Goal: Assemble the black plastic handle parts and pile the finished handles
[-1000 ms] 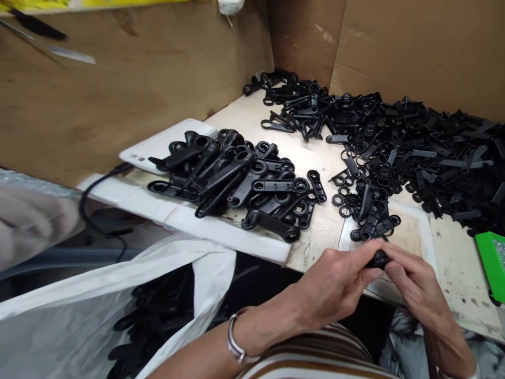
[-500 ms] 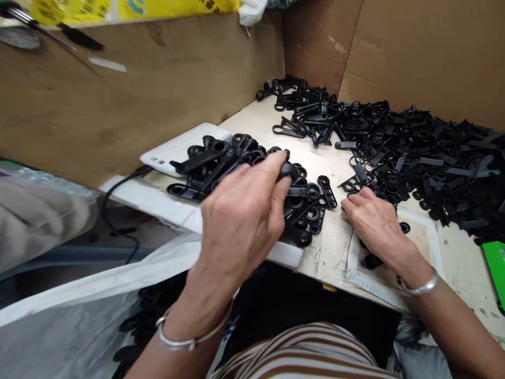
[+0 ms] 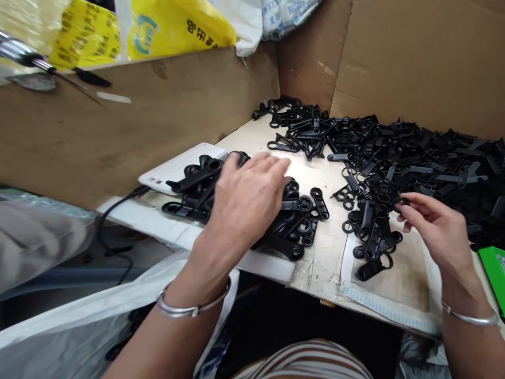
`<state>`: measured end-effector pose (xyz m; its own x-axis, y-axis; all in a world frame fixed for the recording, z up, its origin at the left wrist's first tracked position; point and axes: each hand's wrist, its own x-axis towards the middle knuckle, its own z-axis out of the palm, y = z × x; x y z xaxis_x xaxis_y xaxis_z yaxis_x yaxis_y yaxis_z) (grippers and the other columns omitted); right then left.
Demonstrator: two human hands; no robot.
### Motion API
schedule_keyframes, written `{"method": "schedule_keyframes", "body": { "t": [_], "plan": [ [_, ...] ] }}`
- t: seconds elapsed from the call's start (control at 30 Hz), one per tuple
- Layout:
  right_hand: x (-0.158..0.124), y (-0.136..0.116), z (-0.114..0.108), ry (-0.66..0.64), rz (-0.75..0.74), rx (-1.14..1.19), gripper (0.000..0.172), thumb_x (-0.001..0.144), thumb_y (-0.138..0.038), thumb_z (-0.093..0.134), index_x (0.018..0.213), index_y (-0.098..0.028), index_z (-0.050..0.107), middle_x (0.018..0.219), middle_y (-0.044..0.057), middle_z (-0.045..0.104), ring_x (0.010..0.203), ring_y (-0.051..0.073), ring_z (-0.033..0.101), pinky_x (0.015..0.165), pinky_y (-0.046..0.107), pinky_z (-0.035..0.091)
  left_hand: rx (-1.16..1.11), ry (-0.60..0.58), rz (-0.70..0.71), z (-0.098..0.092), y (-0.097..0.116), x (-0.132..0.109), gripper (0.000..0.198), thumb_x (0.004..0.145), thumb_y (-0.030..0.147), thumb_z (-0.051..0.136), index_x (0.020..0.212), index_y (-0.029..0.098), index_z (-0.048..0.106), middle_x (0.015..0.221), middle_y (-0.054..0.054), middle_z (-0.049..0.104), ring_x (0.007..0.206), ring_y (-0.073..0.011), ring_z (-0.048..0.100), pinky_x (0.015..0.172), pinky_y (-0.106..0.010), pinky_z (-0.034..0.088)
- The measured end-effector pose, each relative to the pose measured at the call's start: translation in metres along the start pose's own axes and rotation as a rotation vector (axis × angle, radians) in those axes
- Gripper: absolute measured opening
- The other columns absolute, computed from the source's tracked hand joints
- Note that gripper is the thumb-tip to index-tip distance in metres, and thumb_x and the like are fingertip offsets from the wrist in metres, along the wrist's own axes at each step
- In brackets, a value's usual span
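The person's right hand (image 3: 434,229) is being held out at 3 o'clock, with its thumb and finger pinching a small black piece (image 3: 403,201) — a ring, maybe, but it is too small to tell. That piece is sitting up just beside the edge of the big black pile (image 3: 430,176), which is spreading from 1 to 3 o'clock. The left hand (image 3: 252,195) is hanging over the near pile (image 3: 280,245) in the middle, its fingers loosely apart. No part is showing in it, though its palm is facing down and hiding.

The step in hand seems to be picking up one small bit. The next move looks to be calling for a snug pinch and a clean lift, since the parts are lying in a tangle and could be catching on each other.

At 8 o'clock a big plastic bag (image 3: 59,347) is gaping, with dark shapes showing inside — too dim to tell apart. Between 3 and 4 o'clock a green box (image 3: 493,273) is standing, and its inside is hardly showing. At 4 o'clock a flat mat (image 3: 418,284) is bearing a loose black part (image 3: 371,268) with a ring end.
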<state>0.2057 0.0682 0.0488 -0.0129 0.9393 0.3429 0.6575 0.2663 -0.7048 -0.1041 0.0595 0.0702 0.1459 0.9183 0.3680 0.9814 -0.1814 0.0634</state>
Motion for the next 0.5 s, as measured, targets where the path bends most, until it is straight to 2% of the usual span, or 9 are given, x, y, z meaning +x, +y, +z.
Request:
{"method": "schedule_keyframes", "body": {
  "t": [0.07,0.13,0.2,0.3,0.4,0.5],
  "plan": [
    [-0.012,0.015,-0.016,0.015,0.042,-0.017,0.034,0.084,-0.043,0.068,0.109,-0.021,0.070,0.081,0.002,0.071,0.055,0.014,0.061,0.053,0.030,0.052,0.000,-0.072,0.109,-0.002,0.016,0.022,0.030,0.094,0.013,0.039,0.106,0.017,0.066,0.109,-0.011,0.071,0.108,-0.0264,0.063,0.091,-0.040,0.048],
    [-0.027,0.033,-0.028,0.006,-0.028,-0.208,0.034,0.087,-0.046,0.064,0.110,-0.023,0.070,0.092,0.004,0.071,0.061,0.015,0.063,0.061,0.033,0.053,0.008,-0.175,0.242,0.004,0.035,0.049,0.034,0.089,0.004,0.039,0.104,0.014,0.068,0.100,-0.012,0.071,0.101,-0.0246,0.064,0.078,-0.032,0.049],
    [-0.046,0.051,-0.036,-0.010,-0.112,-0.455,0.035,0.092,-0.048,0.054,0.110,-0.022,0.070,0.096,0.007,0.069,0.073,0.020,0.065,0.068,0.036,0.053,0.027,-0.304,0.449,0.017,0.053,0.078,0.036,0.085,-0.002,0.038,0.102,0.008,0.068,0.100,-0.016,0.070,0.102,-0.0254,0.063,0.075,-0.030,0.048],
    [-0.072,0.073,-0.043,-0.061,-0.103,-0.718,0.039,0.097,-0.048,0.044,0.112,-0.021,0.067,0.092,0.008,0.065,0.080,0.025,0.065,0.067,0.038,0.051,0.031,-0.391,0.605,0.047,0.076,0.113,0.037,0.086,-0.004,0.041,0.101,0.012,0.070,0.107,-0.014,0.071,0.104,-0.0203,0.063,0.077,-0.025,0.046],
    [-0.090,0.082,-0.047,-0.131,-0.036,-0.734,0.037,0.098,-0.042,0.041,0.122,-0.021,0.061,0.094,0.008,0.064,0.081,0.024,0.065,0.065,0.036,0.051,0.050,-0.450,0.664,0.076,0.092,0.130,0.034,0.086,-0.004,0.044,0.100,0.011,0.071,0.104,-0.015,0.072,0.096,-0.0201,0.067,0.073,-0.025,0.047],
    [-0.094,0.082,-0.052,-0.153,-0.052,-0.607,0.035,0.099,-0.033,0.040,0.125,-0.021,0.059,0.101,0.009,0.066,0.089,0.024,0.066,0.073,0.036,0.053,0.055,-0.454,0.686,0.093,0.100,0.135,0.032,0.088,-0.001,0.043,0.101,0.011,0.070,0.103,-0.016,0.073,0.094,-0.0210,0.068,0.073,-0.027,0.047]
  ]
}}
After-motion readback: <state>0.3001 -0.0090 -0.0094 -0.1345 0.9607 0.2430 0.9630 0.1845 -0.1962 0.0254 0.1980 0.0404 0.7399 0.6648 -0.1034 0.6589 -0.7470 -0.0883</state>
